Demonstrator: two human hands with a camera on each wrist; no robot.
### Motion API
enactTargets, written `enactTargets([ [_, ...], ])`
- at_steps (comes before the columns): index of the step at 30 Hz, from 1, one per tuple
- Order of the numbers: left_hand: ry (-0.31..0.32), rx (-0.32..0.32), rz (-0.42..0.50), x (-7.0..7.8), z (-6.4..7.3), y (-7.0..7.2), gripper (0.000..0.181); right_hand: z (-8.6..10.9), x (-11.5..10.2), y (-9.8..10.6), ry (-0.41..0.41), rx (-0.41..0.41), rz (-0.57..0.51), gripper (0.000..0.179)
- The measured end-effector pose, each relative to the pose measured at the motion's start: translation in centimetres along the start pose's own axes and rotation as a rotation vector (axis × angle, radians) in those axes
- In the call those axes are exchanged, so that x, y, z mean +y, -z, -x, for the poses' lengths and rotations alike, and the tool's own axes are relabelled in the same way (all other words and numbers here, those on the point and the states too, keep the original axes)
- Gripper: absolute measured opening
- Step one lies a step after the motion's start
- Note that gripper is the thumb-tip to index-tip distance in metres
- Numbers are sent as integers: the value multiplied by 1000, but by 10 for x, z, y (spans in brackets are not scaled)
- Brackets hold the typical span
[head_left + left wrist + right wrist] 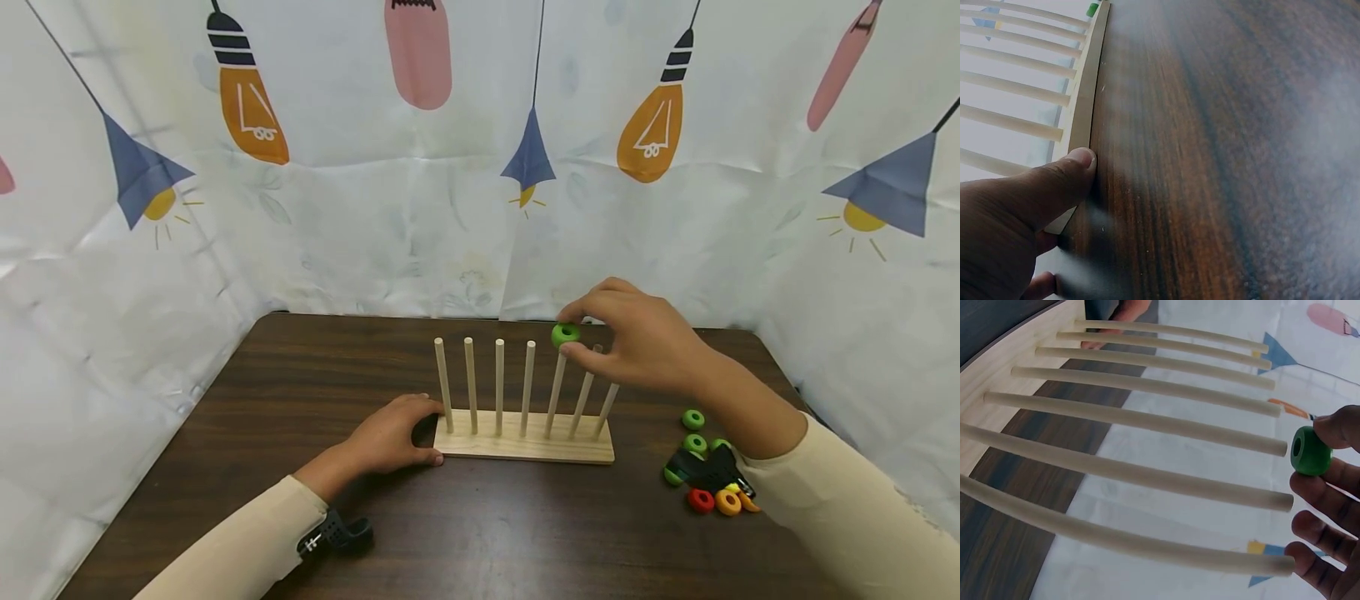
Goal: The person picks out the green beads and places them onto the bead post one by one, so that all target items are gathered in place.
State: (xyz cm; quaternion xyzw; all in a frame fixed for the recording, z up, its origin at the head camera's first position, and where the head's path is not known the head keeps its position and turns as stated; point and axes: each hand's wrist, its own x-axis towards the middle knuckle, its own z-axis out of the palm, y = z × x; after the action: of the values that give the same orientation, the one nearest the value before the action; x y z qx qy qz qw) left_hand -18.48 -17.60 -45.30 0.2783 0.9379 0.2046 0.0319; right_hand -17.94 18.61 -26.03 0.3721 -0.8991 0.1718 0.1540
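A wooden peg stand point(525, 448) with several upright pegs stands on the table, none carrying a ring. My left hand point(393, 433) grips the left end of its base. In the left wrist view the thumb point(1075, 164) presses the base's front edge, with other fingers round the end. Between thumb and fingertips my right hand point(637, 337) pinches a green ring bead point(566, 335). The right wrist view shows this bead point(1311, 451) just off the tip of the third peg point(1282, 448) from the right, its hole facing the peg. The right hand's other fingers are spread loosely.
Right of the stand lie loose beads: several green ones point(693, 419), a red one point(701, 500), an orange one point(727, 502) and some yellow, partly hidden by the right wrist strap point(705, 471). A printed curtain point(375, 233) hangs behind the dark wooden table point(300, 358).
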Motion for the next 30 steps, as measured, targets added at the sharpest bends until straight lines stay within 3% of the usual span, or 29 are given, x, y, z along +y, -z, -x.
enactTargets([
  [30,20,-13,-4,0,-2,1,65,-31,-20,-17,88,5,-32,26],
])
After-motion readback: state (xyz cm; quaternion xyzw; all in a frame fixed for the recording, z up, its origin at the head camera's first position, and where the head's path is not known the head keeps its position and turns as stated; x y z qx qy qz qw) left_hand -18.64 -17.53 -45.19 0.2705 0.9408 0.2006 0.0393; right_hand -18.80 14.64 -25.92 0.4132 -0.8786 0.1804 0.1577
